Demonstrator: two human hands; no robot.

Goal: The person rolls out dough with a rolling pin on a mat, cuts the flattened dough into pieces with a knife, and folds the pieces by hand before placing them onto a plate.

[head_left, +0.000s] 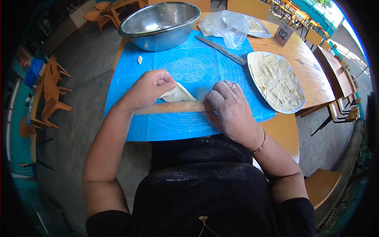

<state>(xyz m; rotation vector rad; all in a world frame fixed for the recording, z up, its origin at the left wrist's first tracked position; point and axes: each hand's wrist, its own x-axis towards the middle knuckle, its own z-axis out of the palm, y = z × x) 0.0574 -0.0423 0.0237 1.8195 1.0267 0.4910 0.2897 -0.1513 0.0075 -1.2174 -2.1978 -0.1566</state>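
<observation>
A flat piece of dough [178, 94] lies on the blue baking mat [154, 128], its left corner pinched between the thumb and fingers of my left hand [148, 89]. Just on the near side of the dough, a wooden rolling pin [173, 108] stretches across the mat. My right hand [229, 106], dusted with flour, is closed round the pin's right end. The pin's left end reaches under or beside my left wrist; its tip is hidden. A small scrap of dough [139, 59] sits farther back on the mat.
A steel mixing bowl [162, 39] stands at the back left. A knife [221, 50] lies near a clear plastic bag [225, 24]. Rolled dough pieces cover an oval plate [303, 103] at the right; behind it are another plate [267, 34] and a number sign [283, 33] on the wooden table [316, 79].
</observation>
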